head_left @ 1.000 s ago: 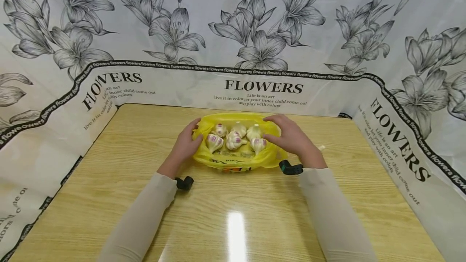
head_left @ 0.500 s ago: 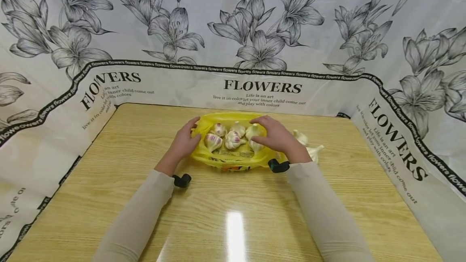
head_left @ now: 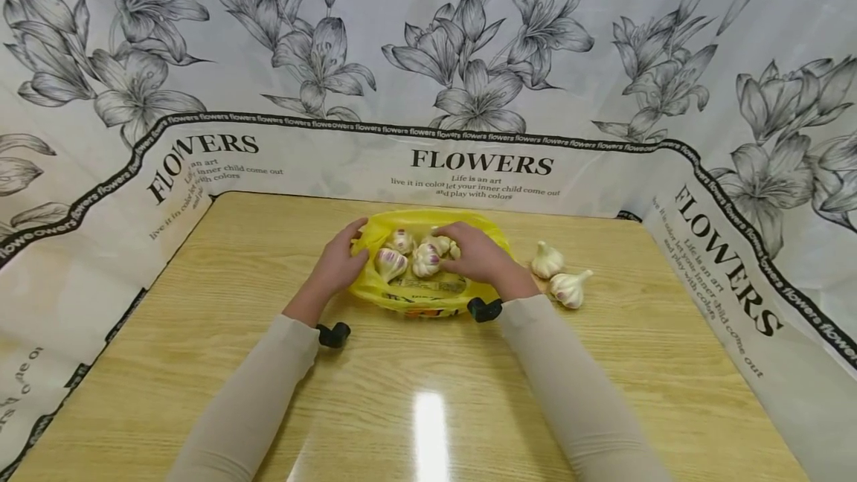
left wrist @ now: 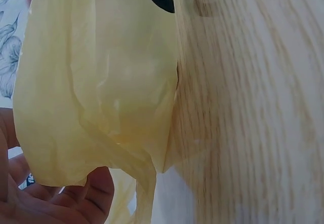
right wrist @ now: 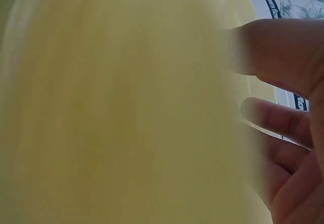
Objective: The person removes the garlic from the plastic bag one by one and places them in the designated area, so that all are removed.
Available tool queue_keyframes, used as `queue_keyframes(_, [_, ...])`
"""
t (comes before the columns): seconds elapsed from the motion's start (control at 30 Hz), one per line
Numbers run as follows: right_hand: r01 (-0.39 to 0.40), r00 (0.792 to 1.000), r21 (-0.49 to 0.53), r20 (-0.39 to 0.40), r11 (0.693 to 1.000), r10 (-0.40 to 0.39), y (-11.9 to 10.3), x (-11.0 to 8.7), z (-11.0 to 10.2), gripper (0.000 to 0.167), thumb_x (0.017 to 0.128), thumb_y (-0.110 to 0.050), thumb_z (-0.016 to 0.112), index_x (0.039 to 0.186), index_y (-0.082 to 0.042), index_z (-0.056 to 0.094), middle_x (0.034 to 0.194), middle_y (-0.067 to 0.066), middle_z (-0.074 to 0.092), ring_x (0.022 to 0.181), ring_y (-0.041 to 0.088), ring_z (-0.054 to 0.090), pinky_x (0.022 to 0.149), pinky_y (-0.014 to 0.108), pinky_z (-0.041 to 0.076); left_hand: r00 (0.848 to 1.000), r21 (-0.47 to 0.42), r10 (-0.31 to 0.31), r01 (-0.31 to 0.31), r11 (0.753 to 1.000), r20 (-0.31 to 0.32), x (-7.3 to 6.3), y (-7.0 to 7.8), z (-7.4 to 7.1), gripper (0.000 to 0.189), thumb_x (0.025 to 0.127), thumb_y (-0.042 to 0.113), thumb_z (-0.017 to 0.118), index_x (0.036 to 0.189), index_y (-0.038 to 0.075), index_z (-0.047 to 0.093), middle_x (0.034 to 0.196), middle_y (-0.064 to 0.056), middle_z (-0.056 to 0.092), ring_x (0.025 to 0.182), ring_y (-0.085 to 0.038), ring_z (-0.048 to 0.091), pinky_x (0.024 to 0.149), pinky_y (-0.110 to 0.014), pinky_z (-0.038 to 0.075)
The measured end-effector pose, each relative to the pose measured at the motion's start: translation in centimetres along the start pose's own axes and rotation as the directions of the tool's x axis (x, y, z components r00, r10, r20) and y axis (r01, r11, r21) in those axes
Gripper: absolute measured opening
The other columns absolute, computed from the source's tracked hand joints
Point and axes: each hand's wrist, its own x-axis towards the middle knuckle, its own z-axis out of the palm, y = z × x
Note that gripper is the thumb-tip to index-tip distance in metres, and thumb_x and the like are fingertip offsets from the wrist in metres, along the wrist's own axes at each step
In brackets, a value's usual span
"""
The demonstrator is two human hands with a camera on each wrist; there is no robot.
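Note:
A yellow plastic bag [head_left: 415,305] lies mouth up on the table, with several white and purple garlic bulbs [head_left: 391,264] inside. My left hand [head_left: 340,262] holds the bag's left edge; in the left wrist view its fingers [left wrist: 98,188] curl at the plastic rim. My right hand [head_left: 477,255] reaches into the mouth from the right, thumb and fingers spread around the garlic bulbs at the middle right. The bulbs under this hand are partly hidden. In the right wrist view the bag's wall [right wrist: 116,102] covers the fingertips.
Two garlic bulbs [head_left: 570,288] lie on the wooden table [head_left: 375,400], just right of the bag. A white flower-printed cloth [head_left: 321,162] walls the table at the back and both sides.
My right hand has moved left, from the bag's right rim in over the bulbs. This uncovers the two bulbs on the table. My left hand stays at the left edge.

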Motion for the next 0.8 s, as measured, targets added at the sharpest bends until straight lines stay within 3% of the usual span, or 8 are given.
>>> queue_keyframes(0.2, [-0.009, 1.0, -0.005, 0.022, 1.0, 0.01, -0.9, 1.0, 1.2, 0.057, 0.085, -0.024, 0.07, 0.139, -0.014, 0.052, 0.142, 0.011, 0.049, 0.131, 0.031, 0.047, 0.11, 0.048, 0.039, 1.0, -0.003, 0.009, -0.009, 1.0, 0.002, -0.1, -0.1, 0.0, 0.061, 0.098, 0.02, 0.048, 0.155, 0.023, 0.024, 0.151, -0.017, 0.038, 0.136, -0.038, 0.04, 0.09, -0.046, 0.049])
queue_keyframes(0.43, [-0.028, 0.998, -0.01, 0.061, 1.0, 0.029, -1.4, 1.8, 2.4, 0.06, 0.084, -0.024, 0.072, 0.139, -0.014, 0.051, 0.141, 0.01, 0.049, 0.12, 0.028, 0.052, 0.103, 0.045, 0.045, 1.0, -0.011, 0.01, -0.01, 1.0, -0.003, -0.2, -0.3, 0.0, 0.062, 0.097, 0.019, 0.048, 0.154, 0.023, 0.025, 0.15, -0.018, 0.038, 0.136, -0.039, 0.039, 0.101, -0.052, 0.045])
queue_keyframes(0.67, [-0.041, 0.997, -0.062, 0.065, 0.997, 0.045, -1.5, 2.3, 3.0, 0.067, 0.083, -0.029, 0.074, 0.142, -0.012, 0.048, 0.148, 0.015, 0.043, 0.132, 0.034, 0.046, 0.111, 0.048, 0.038, 1.0, -0.019, 0.01, -0.01, 1.0, -0.002, -0.3, -0.3, -0.1, 0.062, 0.097, 0.018, 0.048, 0.154, 0.023, 0.025, 0.151, -0.018, 0.037, 0.138, -0.04, 0.037, 0.105, -0.053, 0.042])
queue_keyframes(0.8, [-0.044, 0.996, -0.081, 0.075, 0.996, 0.05, -1.3, 2.6, 3.5, 0.068, 0.083, -0.029, 0.074, 0.143, -0.012, 0.047, 0.148, 0.016, 0.04, 0.131, 0.034, 0.046, 0.109, 0.047, 0.04, 1.0, -0.025, 0.002, -0.002, 1.0, -0.002, -0.4, -0.3, -0.2, 0.061, 0.097, 0.018, 0.048, 0.154, 0.023, 0.026, 0.151, -0.018, 0.037, 0.138, -0.04, 0.037, 0.106, -0.053, 0.041])
